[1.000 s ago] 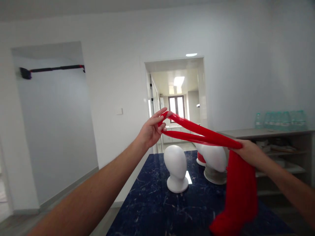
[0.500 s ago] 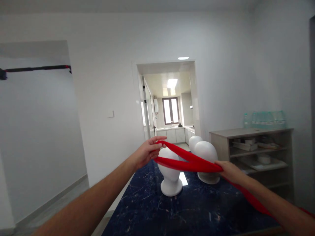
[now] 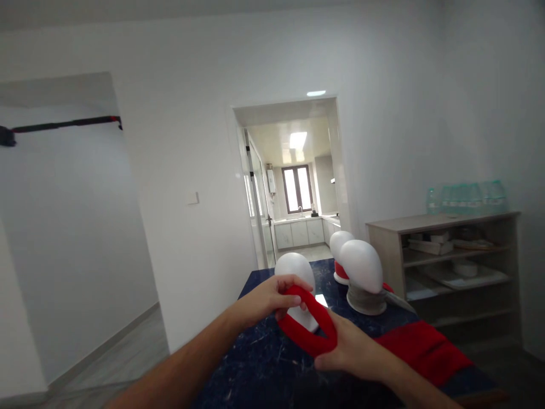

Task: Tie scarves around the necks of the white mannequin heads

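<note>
A red scarf (image 3: 313, 324) forms a loop between my two hands over a dark blue marbled table (image 3: 264, 363). My left hand (image 3: 272, 298) is closed on the loop's far end, right in front of a white foam mannequin head (image 3: 293, 272). My right hand (image 3: 351, 355) grips the near end, and the rest of the red cloth (image 3: 423, 349) lies on the table to its right. Two more white mannequin heads (image 3: 361, 267) stand further back on the table, one with red at its base.
A grey open shelf unit (image 3: 447, 258) stands at the right wall with water bottles (image 3: 466, 199) on top. A doorway (image 3: 293, 182) straight ahead leads to a kitchen. White walls and grey floor lie to the left.
Both hands came down and closer together, so the stretched red scarf now forms a small loop at the front mannequin head. The hanging cloth now rests on the table.
</note>
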Available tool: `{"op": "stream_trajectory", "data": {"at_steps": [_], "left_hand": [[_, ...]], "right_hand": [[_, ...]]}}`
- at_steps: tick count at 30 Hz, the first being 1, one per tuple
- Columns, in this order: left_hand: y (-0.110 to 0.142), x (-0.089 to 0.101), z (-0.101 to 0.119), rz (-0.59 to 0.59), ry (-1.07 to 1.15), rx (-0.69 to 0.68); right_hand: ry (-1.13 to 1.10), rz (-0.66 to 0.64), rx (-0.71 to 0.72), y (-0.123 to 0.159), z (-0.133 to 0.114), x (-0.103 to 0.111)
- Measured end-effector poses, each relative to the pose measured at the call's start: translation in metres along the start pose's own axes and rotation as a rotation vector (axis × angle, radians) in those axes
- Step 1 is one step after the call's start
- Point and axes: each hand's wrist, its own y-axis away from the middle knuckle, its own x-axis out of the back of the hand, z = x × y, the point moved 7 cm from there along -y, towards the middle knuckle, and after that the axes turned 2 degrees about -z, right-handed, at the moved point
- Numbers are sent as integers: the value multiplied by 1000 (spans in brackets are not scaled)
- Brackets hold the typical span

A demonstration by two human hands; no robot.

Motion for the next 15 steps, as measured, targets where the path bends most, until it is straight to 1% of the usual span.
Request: {"op": "stream_trajectory", "data": {"at_steps": [1,2,3,4,5,6,7,8,10,11,13,15], "left_hand": [[-5,-2,4,-14,-5,-14],[-10,-3,7,-25,-7,-27],[-13,-1,11,-32,-6,-41],[-16,4,14,-32,-1,-58],[-18,11,15,-27,9,-76],[-19,21,16,-20,24,-92],[-19,32,14,-13,39,-101],[-18,46,11,0,52,-105],[-16,73,1,35,25,-85],[-15,86,-6,53,-34,-56],[-17,107,-20,95,-253,39],[-21,123,-29,140,-608,112]], "right_hand": [[-57,-3,18,-13,-6,-14],[-118,-20,11,-26,-6,-26],[-185,-58,-21,-37,0,-34],[-256,-123,-63,-46,8,-38],[-327,-198,-104,-54,19,-38],[-398,-277,-143,-59,30,-33],[-464,-348,-170,-63,39,-23],[-515,-383,-177,-67,47,-7],[-611,-420,-175,-75,55,32],[-633,-419,-169,-79,56,52],[-662,-395,-149,-88,52,88],[-691,-332,-117,-99,46,115]]}}
